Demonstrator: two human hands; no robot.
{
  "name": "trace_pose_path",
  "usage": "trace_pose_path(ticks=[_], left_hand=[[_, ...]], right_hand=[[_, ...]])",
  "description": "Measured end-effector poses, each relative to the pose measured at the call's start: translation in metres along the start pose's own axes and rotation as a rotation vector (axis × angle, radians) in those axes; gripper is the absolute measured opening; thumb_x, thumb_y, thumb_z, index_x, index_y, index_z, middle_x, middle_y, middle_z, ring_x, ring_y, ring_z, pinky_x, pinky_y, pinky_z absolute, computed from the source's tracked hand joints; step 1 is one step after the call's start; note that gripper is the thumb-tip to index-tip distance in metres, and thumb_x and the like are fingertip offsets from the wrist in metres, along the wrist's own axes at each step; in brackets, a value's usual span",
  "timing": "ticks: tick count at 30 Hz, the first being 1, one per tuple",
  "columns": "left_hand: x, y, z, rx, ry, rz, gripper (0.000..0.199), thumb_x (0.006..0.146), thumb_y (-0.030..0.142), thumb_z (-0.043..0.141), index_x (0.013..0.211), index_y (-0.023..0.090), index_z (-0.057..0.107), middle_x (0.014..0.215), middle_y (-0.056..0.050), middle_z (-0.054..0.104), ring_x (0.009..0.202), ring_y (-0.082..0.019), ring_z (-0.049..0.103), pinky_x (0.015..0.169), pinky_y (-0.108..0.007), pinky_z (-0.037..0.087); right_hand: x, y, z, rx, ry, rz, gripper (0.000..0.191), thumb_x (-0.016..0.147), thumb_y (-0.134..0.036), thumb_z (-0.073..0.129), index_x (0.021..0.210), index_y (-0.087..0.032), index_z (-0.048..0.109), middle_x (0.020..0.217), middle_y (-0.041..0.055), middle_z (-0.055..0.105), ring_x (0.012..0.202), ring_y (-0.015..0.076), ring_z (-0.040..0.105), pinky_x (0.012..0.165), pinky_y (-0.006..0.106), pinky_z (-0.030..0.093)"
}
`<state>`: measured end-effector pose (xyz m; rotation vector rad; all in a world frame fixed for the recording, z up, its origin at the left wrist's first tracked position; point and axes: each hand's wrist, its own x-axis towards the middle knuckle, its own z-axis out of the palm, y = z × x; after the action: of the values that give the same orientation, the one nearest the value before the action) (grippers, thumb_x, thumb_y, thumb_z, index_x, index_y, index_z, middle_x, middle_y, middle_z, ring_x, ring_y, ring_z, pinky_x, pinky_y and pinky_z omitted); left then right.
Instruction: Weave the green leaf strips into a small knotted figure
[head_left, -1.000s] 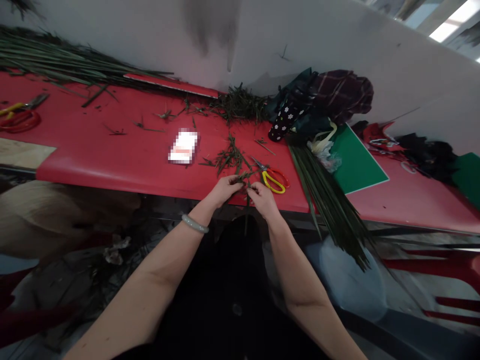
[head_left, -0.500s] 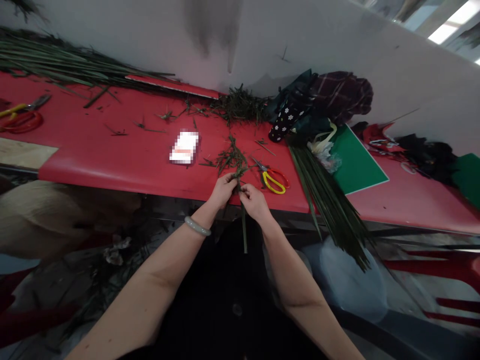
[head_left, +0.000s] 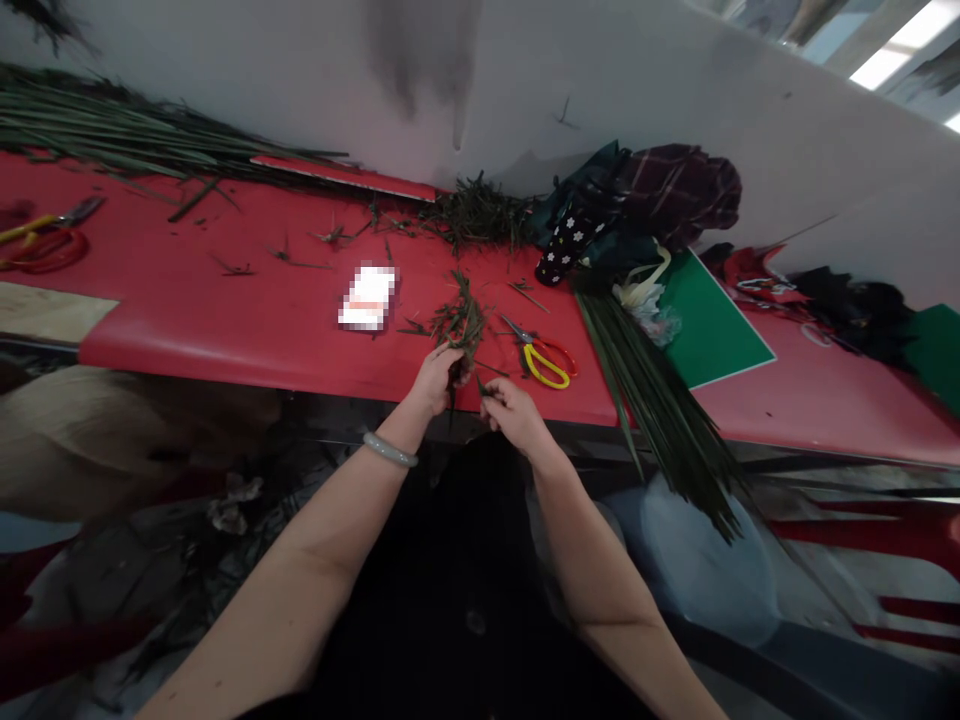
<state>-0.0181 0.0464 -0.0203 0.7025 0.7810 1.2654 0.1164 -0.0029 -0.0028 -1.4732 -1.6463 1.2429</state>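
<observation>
My left hand point(head_left: 441, 378) is closed on a green leaf piece at the front edge of the red table point(head_left: 300, 340); its fingertips touch a small heap of leaf scraps point(head_left: 459, 318). A short gap to the right, my right hand point(head_left: 511, 408) pinches a green leaf strip point(head_left: 481, 384) whose tip points up. Scissors point(head_left: 546, 362) with one red and one yellow handle lie just beyond my right hand, blades toward the upper left. The exact shape of the piece in my left hand is hidden by the fingers.
Long leaves point(head_left: 652, 400) hang over the table edge at right, beside a green board point(head_left: 712, 325). A blurred phone-like rectangle point(head_left: 367, 298) lies left of the heap. Behind are cut scraps point(head_left: 484, 212) and a dark flowered umbrella point(head_left: 570, 245). More scissors point(head_left: 49, 240) lie far left.
My hands have moved apart, the right one slightly right and down. The long strip that hung down between them no longer shows, and a leaf tip now sticks up from my right hand.
</observation>
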Motion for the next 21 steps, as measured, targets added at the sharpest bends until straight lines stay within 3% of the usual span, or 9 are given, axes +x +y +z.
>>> trace_pose_path(ticks=[7, 21], left_hand=[[0.001, 0.001, 0.002, -0.032, 0.038, -0.025, 0.026, 0.063, 0.036, 0.064, 0.066, 0.016, 0.047, 0.047, 0.006, 0.046, 0.037, -0.004, 0.038, 0.037, -0.018, 0.024], [0.002, -0.002, 0.003, -0.058, 0.101, 0.009, 0.019, 0.065, 0.029, 0.062, 0.067, 0.015, 0.048, 0.048, 0.005, 0.048, 0.038, -0.004, 0.042, 0.037, -0.017, 0.026]], right_hand=[[-0.006, -0.005, 0.001, -0.011, 0.069, -0.095, 0.022, 0.078, -0.037, 0.044, 0.081, -0.018, 0.055, 0.049, -0.0066, 0.041, 0.045, 0.0073, 0.038, 0.047, 0.020, 0.031], [-0.010, -0.012, -0.002, -0.216, 0.015, -0.168, 0.021, 0.079, -0.035, 0.045, 0.078, -0.018, 0.057, 0.053, -0.0050, 0.044, 0.050, 0.0078, 0.039, 0.051, 0.020, 0.031]])
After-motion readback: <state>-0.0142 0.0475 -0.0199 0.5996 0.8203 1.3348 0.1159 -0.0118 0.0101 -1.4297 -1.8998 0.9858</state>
